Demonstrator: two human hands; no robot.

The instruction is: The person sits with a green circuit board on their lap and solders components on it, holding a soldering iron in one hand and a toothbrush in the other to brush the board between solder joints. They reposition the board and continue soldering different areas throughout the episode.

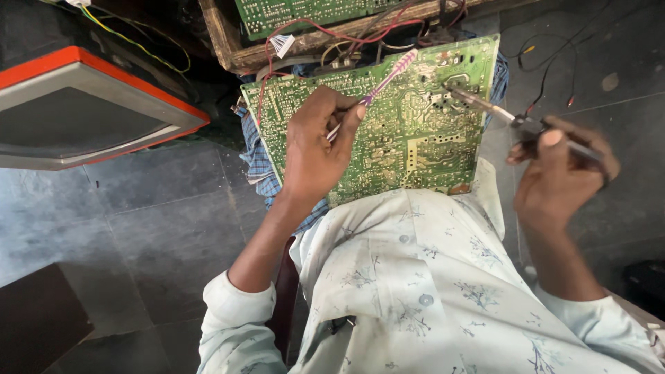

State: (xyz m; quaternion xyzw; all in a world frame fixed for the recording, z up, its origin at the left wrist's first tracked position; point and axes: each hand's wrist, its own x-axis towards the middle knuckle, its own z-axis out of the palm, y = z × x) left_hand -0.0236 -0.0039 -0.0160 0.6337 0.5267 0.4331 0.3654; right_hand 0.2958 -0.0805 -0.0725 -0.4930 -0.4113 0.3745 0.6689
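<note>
From my remote seat, the biggest thing in the head view is the grey tiled floor (159,208), with an old grey-screened television set in an orange-red casing (83,111) lying at the upper left. Next in size is the large green printed circuit board (388,131), solder side up, resting tilted on the person's lap over a blue checked cloth (258,163); a second green circuit board in a worn wooden frame (305,14) sits just beyond it, with red and white wires (291,41) trailing between the two. The left hand (315,149) is closed in a pinch on a pink-and-white plastic toothbrush (384,79), whose bristle end rests on the upper part of the lap board. The right hand (557,173) is curled round the dark handle of a metal-tipped soldering iron (485,104), its tip touching or just above the board's upper right area; I cannot tell which. I judge the main risk to be the iron's tip lingering on one spot and lifting a copper track, or sliding across neighbouring joints and bridging them. The board has no firm support, so a knee shift could jolt it. The brush's plastic could also melt if it meets the tip.
</note>
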